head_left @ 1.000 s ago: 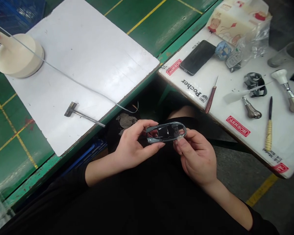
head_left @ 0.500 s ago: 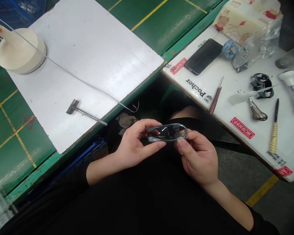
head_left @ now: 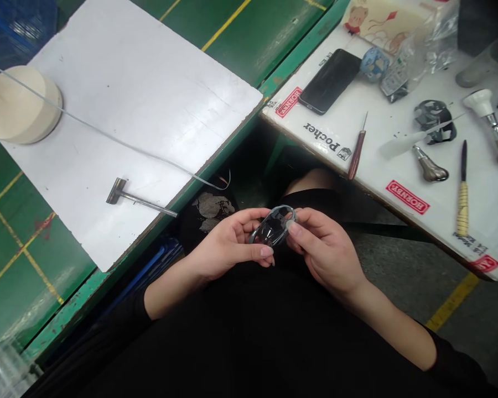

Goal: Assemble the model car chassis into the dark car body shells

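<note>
Between my two hands, above my lap, is a small glossy dark oval part [head_left: 273, 228] with a rim and an opening at its upper right end; its exact kind I cannot make out. My left hand [head_left: 228, 239] grips its lower left end, thumb in front and fingers behind. At the upper right end, my right hand [head_left: 326, 246] pinches the rim between thumb and forefinger. The part is tilted, its right end higher.
A small hammer [head_left: 141, 200] lies on the white board [head_left: 149, 99], left, near a cream round object [head_left: 29, 105] and a grey cable [head_left: 136, 150]. On the right-hand table are a phone [head_left: 331, 81], an awl [head_left: 357, 152], a yellow-handled tool [head_left: 462, 204] and dark parts [head_left: 434, 119].
The oval part has turned from nearly level to a slant, its right end now higher. My right hand has moved left, closer to my left hand. The camera view has shifted slightly.
</note>
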### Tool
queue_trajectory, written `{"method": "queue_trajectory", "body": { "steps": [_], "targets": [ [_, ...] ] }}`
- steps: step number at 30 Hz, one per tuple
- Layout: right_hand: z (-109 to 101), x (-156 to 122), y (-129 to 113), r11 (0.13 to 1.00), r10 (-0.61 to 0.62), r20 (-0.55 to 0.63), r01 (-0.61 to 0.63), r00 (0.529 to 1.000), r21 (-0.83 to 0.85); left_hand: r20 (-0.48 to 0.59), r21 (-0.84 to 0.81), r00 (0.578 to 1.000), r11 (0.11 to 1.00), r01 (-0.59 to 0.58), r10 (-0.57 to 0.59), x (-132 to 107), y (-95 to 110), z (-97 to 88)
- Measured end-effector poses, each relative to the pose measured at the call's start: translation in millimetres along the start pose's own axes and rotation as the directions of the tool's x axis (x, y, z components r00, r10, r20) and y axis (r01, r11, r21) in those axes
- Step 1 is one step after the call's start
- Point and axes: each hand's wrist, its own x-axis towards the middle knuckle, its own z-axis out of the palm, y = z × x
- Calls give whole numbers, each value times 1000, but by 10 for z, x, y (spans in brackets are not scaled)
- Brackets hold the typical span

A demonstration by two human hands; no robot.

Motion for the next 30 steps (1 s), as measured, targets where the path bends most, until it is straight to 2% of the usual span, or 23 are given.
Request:
{"method": "queue_trajectory", "body": {
  "steps": [3, 7, 12, 15, 17, 20, 21, 22, 23, 25, 28, 30],
  "targets": [
    [29, -7, 2, 997, 75, -8, -75, 997, 7, -27, 59, 997, 996, -68, 70, -8, -42, -1],
    [82, -24, -40, 989, 149, 1, -149, 989, -2, -98, 259, 956, 935, -243, 275, -21, -76, 21],
    [139, -44, -113, 993, 55, 24, -52, 998, -108, -29, 429, 902, 820, -378, 431, -43, -145, 35],
    [134, -62, -150, 964, -87, -12, 81, 996, -255, 8, 576, 853, 695, -431, 522, -66, -174, 13],
    [109, -79, -184, 887, -256, 25, 245, 966, -391, 83, 666, 777, 544, -509, 624, -71, -159, 0],
    [57, -110, -242, 703, -492, 164, 502, 855, -504, 306, 657, 593, 286, -698, 745, -65, -83, 3],
    [41, -121, -260, 650, -541, 203, 558, 816, -515, 363, 638, 542, 221, -737, 758, -67, -51, 9],
    [27, -133, -276, 608, -575, 233, 600, 784, -520, 402, 635, 511, 171, -753, 760, -72, -19, 14],
    [15, -143, -290, 577, -597, 256, 628, 760, -522, 428, 645, 501, 134, -752, 752, -82, 9, 19],
    [-1, -159, -312, 542, -615, 291, 661, 733, -519, 460, 667, 510, 95, -739, 727, -111, 51, 22],
    [-13, -169, -331, 535, -617, 301, 668, 727, -517, 490, 656, 512, 89, -750, 705, -144, 82, 20],
    [-17, -169, -336, 540, -620, 292, 666, 729, -516, 506, 643, 497, 77, -762, 705, -147, 92, 25]
  ]
}}
